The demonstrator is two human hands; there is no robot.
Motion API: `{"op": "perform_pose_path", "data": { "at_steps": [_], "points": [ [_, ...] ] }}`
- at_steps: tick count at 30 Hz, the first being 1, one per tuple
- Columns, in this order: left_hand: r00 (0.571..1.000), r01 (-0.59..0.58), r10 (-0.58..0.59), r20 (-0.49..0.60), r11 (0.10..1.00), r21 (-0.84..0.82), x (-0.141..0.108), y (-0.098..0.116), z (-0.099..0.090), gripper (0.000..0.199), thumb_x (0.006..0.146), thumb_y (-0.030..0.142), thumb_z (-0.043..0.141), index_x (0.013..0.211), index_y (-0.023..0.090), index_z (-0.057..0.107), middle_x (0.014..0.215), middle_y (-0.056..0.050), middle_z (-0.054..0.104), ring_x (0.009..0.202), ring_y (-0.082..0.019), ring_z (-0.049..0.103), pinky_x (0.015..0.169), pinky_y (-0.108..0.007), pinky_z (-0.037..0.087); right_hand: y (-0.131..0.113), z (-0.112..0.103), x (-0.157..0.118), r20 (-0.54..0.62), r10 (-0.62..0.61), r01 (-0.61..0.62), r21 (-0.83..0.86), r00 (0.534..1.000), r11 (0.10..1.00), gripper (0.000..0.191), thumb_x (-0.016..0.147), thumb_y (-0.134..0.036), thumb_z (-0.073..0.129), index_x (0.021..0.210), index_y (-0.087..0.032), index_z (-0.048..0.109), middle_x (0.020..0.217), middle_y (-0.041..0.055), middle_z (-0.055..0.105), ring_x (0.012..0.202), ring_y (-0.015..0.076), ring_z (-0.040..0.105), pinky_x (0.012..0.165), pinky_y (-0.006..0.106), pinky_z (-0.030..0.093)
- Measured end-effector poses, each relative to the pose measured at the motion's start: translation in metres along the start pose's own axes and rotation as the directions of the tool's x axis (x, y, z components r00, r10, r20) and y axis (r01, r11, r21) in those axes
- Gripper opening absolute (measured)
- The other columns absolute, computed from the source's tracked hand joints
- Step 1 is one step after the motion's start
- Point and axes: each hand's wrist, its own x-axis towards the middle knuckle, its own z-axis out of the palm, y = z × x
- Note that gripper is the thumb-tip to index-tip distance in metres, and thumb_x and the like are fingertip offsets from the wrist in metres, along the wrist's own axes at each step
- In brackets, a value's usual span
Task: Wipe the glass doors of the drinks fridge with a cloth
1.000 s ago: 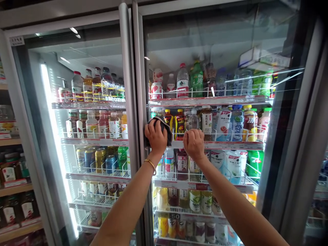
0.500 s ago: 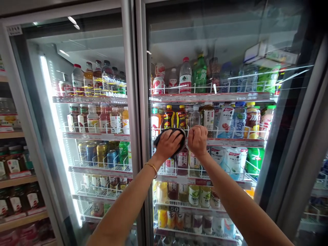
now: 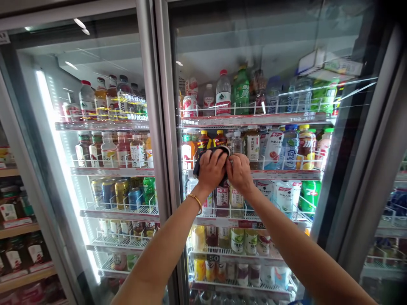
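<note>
In front of the closed glass door [image 3: 254,46] of a drinks fridge, my left hand [image 3: 211,171] grips a dark cloth [image 3: 197,166] with a pale edge. A yellow bangle circles the left wrist. Right beside it, my right hand [image 3: 240,174] is closed, its fingertips on the cloth's right edge. Both arms reach forward, hands level with the second shelf. Behind the glass, bottles with dark labels [image 3: 203,139] are partly covered by the cloth and left hand. A jasmine tea bottle [image 3: 253,144] shows just right of my hands.
Several wire-fronted shelves [image 3: 286,175] hold bottles and cans behind the glass. A metal door frame [image 3: 163,106] separates this door from another glass door [image 3: 92,55] at left. Wooden shelves [image 3: 28,228] with dark bottles stand at far left.
My right hand has come in from a closed fist apart from the cloth to the cloth's right edge. The cloth, now more bunched, sits slightly higher. The view has shifted slightly right.
</note>
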Motion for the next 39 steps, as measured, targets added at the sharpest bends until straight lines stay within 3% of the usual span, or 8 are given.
{"op": "perform_pose_path", "data": {
  "at_steps": [6,9,15,22,27,31,34,39],
  "points": [
    [0.961,-0.255,0.251,0.118,0.967,0.013,-0.022,-0.026,-0.020,0.032,0.090,0.031,0.052,0.121,0.027,0.059,0.120,-0.003,0.063,0.116,-0.024,0.048,0.105,-0.038,0.033,0.047,-0.033,-0.002,0.182,-0.261,0.289,-0.148,0.948,0.946,0.017,0.089,-0.030,0.049,0.080,-0.019,0.058,0.084,0.0057,0.059,0.077,0.0180,0.045,0.071,0.032,0.030],
    [0.999,0.034,-0.035,0.027,0.997,0.063,-0.009,-0.032,-0.021,0.033,0.089,0.032,0.051,0.119,0.022,0.059,0.122,-0.008,0.060,0.116,-0.028,0.047,0.104,-0.043,0.034,0.073,-0.039,-0.003,0.133,-0.204,0.231,-0.241,0.970,0.943,0.016,0.089,-0.028,0.050,0.077,-0.020,0.057,0.081,0.0056,0.058,0.077,0.0184,0.043,0.070,0.032,0.028],
    [0.850,0.487,-0.471,-0.236,0.873,0.011,0.038,0.012,0.007,0.035,0.087,0.029,0.050,0.119,0.016,0.057,0.124,-0.015,0.054,0.120,-0.033,0.041,0.103,-0.052,0.031,0.083,-0.036,-0.003,0.082,-0.111,0.131,-0.319,0.990,0.939,0.020,0.090,-0.029,0.047,0.074,-0.020,0.054,0.078,0.0061,0.055,0.077,0.0197,0.042,0.070,0.033,0.028],
    [0.994,0.108,-0.107,-0.016,0.993,0.042,0.027,0.054,0.023,0.035,0.090,0.032,0.048,0.122,0.023,0.057,0.124,-0.010,0.059,0.119,-0.029,0.045,0.102,-0.045,0.033,0.083,-0.038,-0.004,0.028,-0.096,0.100,-0.296,0.995,0.950,0.018,0.090,-0.026,0.047,0.075,-0.020,0.054,0.082,0.0063,0.055,0.077,0.0188,0.042,0.072,0.032,0.030],
    [0.966,-0.231,0.226,0.123,0.972,0.030,-0.010,0.031,0.005,0.032,0.089,0.032,0.053,0.120,0.029,0.059,0.118,-0.003,0.064,0.115,-0.023,0.049,0.103,-0.037,0.033,0.086,-0.038,-0.006,-0.015,-0.090,0.082,-0.285,0.996,0.955,0.017,0.090,-0.027,0.048,0.076,-0.020,0.054,0.083,0.0065,0.057,0.077,0.0188,0.043,0.072,0.033,0.029],
    [0.995,0.101,-0.100,-0.012,0.987,0.126,0.002,0.012,-0.001,0.034,0.088,0.032,0.050,0.118,0.019,0.060,0.119,-0.011,0.061,0.116,-0.029,0.047,0.102,-0.044,0.034,0.085,-0.035,-0.009,-0.033,-0.038,0.028,-0.255,0.999,0.966,0.018,0.091,-0.027,0.045,0.076,-0.020,0.053,0.084,0.0066,0.056,0.077,0.0186,0.044,0.072,0.032,0.029],
    [0.936,0.330,-0.313,-0.161,0.940,0.092,0.033,0.017,0.006,0.035,0.088,0.030,0.049,0.118,0.016,0.058,0.122,-0.014,0.056,0.119,-0.031,0.043,0.104,-0.048,0.033,0.085,-0.032,-0.010,-0.042,-0.005,-0.005,-0.232,0.999,0.973,0.018,0.091,-0.027,0.043,0.079,-0.020,0.053,0.085,0.0073,0.056,0.079,0.0189,0.044,0.073,0.033,0.030],
    [0.942,0.315,-0.306,-0.139,0.948,0.047,0.063,0.054,0.026,0.036,0.088,0.031,0.048,0.120,0.017,0.057,0.125,-0.013,0.055,0.122,-0.031,0.042,0.106,-0.049,0.030,0.087,-0.031,-0.011,-0.135,0.092,-0.115,-0.173,0.987,0.978,0.014,0.091,-0.026,0.042,0.084,-0.020,0.052,0.089,0.0087,0.056,0.083,0.0205,0.046,0.076,0.035,0.033]
  ]
}}
